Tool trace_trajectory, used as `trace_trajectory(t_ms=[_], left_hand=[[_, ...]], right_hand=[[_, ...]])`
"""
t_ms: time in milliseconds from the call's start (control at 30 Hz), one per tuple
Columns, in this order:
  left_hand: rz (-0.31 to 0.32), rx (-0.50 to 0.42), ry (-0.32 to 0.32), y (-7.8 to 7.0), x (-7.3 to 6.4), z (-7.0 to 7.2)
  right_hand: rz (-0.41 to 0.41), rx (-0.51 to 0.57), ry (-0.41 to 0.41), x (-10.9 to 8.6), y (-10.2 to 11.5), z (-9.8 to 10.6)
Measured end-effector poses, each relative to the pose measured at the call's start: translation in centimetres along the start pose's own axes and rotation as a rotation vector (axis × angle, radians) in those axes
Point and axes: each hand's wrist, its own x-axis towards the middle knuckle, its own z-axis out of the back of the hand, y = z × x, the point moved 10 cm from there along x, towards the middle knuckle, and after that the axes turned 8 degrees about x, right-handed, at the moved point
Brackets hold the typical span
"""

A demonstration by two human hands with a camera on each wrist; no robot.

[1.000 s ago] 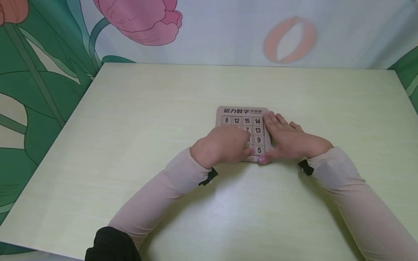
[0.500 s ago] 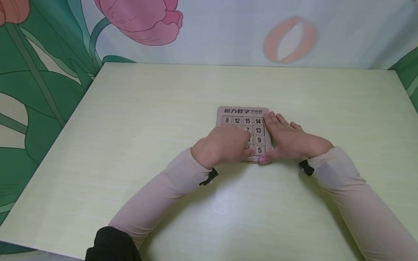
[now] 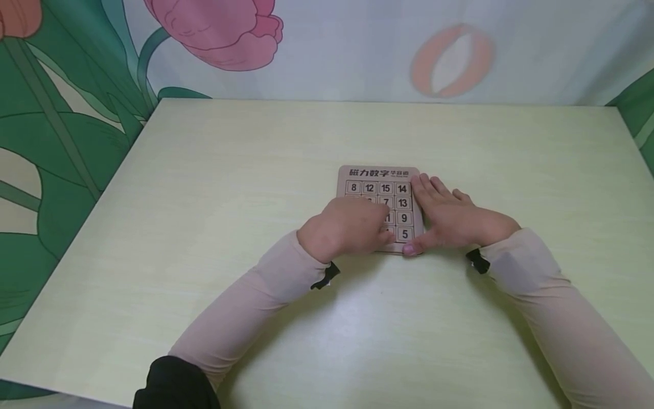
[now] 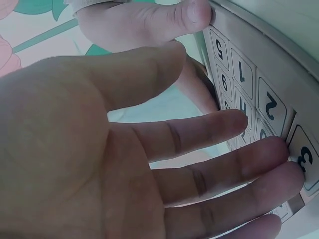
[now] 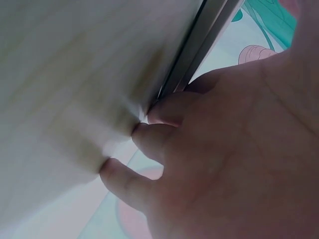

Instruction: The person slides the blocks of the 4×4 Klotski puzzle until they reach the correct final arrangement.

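A flat number sliding puzzle (image 3: pixel 378 172) with a pinkish-beige frame lies on the table, its square tiles printed with black numerals. Over its lower left part reaches my left hand (image 3: pixel 344 227), covering several tiles. In the left wrist view that hand's fingers (image 4: pixel 269 149) are extended, and two fingertips touch the tile numbered 3 (image 4: pixel 311 172) and the tile edges beside it. My right hand (image 3: pixel 455 218) lies along the puzzle's right edge, fingers spread and thumb at the lower right corner. In the right wrist view its fingertips rest on the table beside the puzzle's side edge (image 5: pixel 197 47).
The pale wood-grain table (image 3: pixel 230 165) stretches around the puzzle on all sides. Behind it hangs a light backdrop (image 3: pixel 347 51) printed with pink flowers and green leaves. A black band (image 3: pixel 327 275) shows at the left wrist and another (image 3: pixel 478 261) at the right.
My left hand has shifted very slightly left over the tiles. The right hand and the puzzle stay in place; the whole head view has moved a touch.
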Motion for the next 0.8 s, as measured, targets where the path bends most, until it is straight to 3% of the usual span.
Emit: trace_trajectory(t_ms=[400,800], left_hand=[[0.027,-0.045,-0.024,0.5,0.3,-0.1],[0.045,0.088,-0.041,1.2,0.4,-0.4]], right_hand=[[-0.005,0.006,-0.009,-0.1,0.1,0.0],[0.001,0.001,-0.016,0.1,0.3,-0.4]])
